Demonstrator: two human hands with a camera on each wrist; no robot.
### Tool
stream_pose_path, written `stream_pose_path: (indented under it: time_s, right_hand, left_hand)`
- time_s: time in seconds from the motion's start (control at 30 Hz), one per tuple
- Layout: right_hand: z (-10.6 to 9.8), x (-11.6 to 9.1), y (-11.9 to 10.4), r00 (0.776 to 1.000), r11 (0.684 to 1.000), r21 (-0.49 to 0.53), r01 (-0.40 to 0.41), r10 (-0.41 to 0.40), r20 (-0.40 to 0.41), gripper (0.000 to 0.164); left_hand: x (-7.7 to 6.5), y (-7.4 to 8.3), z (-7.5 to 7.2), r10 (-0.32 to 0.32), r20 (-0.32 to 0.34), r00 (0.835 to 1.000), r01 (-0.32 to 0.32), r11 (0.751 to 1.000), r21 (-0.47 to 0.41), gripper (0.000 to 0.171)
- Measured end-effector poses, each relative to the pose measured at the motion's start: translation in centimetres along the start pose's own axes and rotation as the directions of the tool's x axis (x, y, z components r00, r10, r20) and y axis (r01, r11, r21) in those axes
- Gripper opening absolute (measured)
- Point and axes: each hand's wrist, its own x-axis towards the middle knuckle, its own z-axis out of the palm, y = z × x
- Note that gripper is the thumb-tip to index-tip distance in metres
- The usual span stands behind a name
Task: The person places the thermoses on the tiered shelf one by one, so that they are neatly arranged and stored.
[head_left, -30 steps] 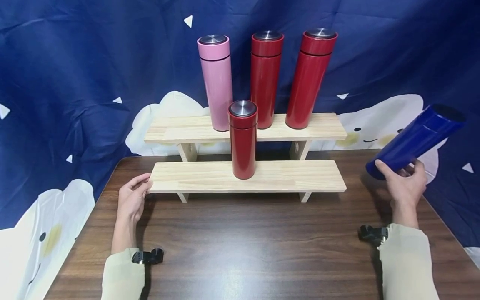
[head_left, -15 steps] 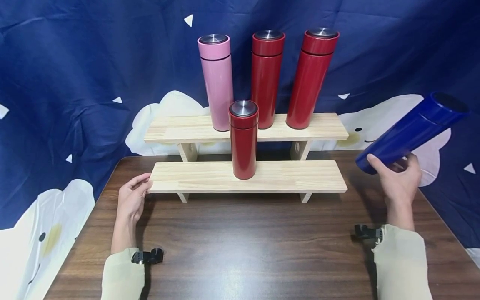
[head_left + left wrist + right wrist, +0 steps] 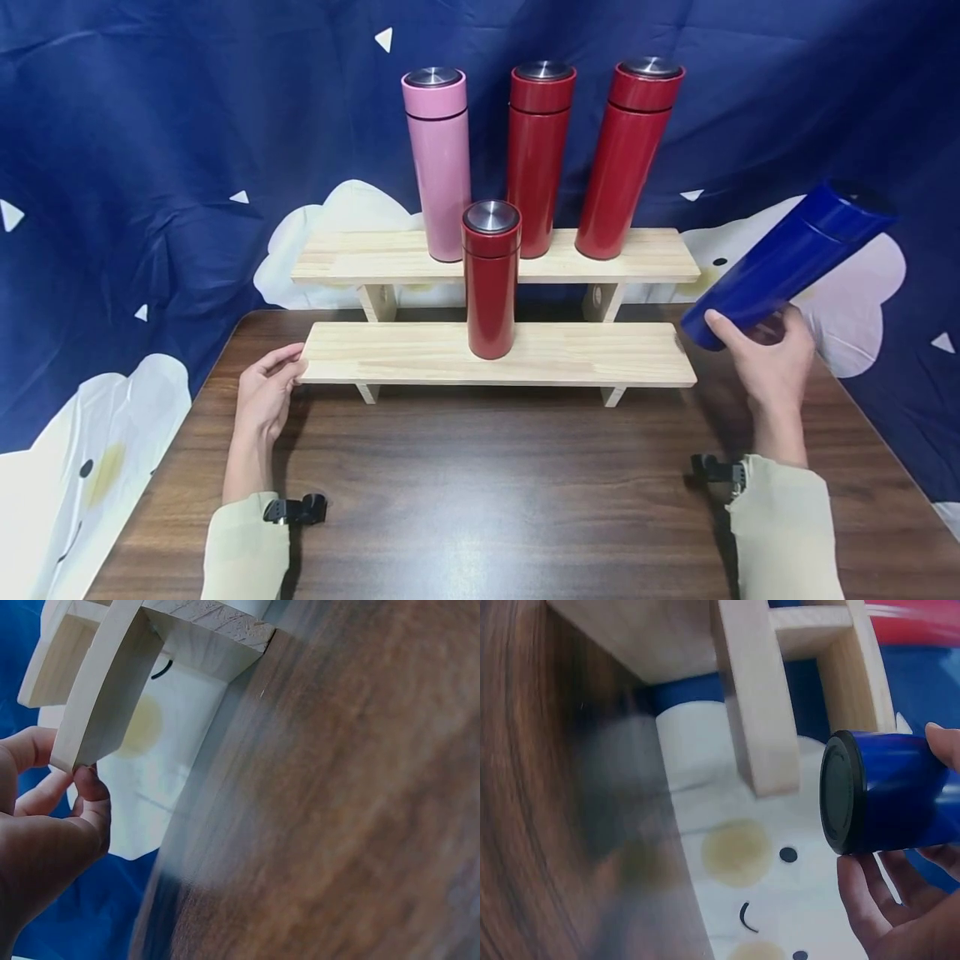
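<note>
A blue thermos bottle [image 3: 787, 258] leans up to the right in my right hand [image 3: 776, 362], its base close to the right end of the lower shelf. In the right wrist view the fingers [image 3: 862, 896] curl round it near its dark base [image 3: 841, 793]. My left hand [image 3: 264, 392] pinches the left end of the lower wooden shelf [image 3: 390, 354]; in the left wrist view thumb and fingers [image 3: 94, 799] meet at the board's corner. On that shelf stands a red thermos [image 3: 491, 292]. The upper shelf [image 3: 352, 257] bears a pink thermos [image 3: 440, 167] and two more red ones, a middle thermos [image 3: 538, 158] and a right-hand thermos [image 3: 630, 158].
The two-step wooden stand rests on a brown wood-grain table [image 3: 480, 483]. Behind it hangs a dark blue cloth [image 3: 187, 125] printed with white clouds. Black wrist cameras, such as the left one [image 3: 296, 509], stick inward from both sleeves.
My right hand has carried the blue thermos leftward, toward the right end of the lower shelf. My left hand has stayed at the shelf's left end.
</note>
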Motion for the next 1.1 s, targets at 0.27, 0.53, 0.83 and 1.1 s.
stream_pose_path:
  time_s: [0.27, 0.53, 0.83, 1.1]
  right_hand:
    - [1.4, -1.0, -1.5, 0.998, 0.999, 0.037, 0.035, -0.037, 0.047, 0.056]
    - [2.7, -2.5, -2.5, 0.99, 0.997, -0.009, 0.074, -0.072, 0.125, 0.053]
    - [3.8, -4.3, -3.5, 0.969, 0.995, -0.002, 0.104, -0.101, 0.225, 0.058]
    - [4.8, -5.2, -3.9, 0.955, 0.992, -0.023, 0.128, -0.116, 0.274, 0.062]
  left_hand:
    - [0.1, 0.0, 0.0, -0.001, 0.002, 1.0, 0.001, 1.0, -0.01, 0.024]
    - [0.3, 0.0, 0.0, 0.004, 0.011, 1.0, -0.004, 1.0, -0.015, 0.025]
    - [0.3, -0.2, 0.0, 0.007, 0.007, 1.0, -0.007, 1.0, -0.009, 0.025]
    - [0.3, -0.1, -0.1, 0.01, 0.007, 1.0, -0.009, 1.0, -0.017, 0.025]
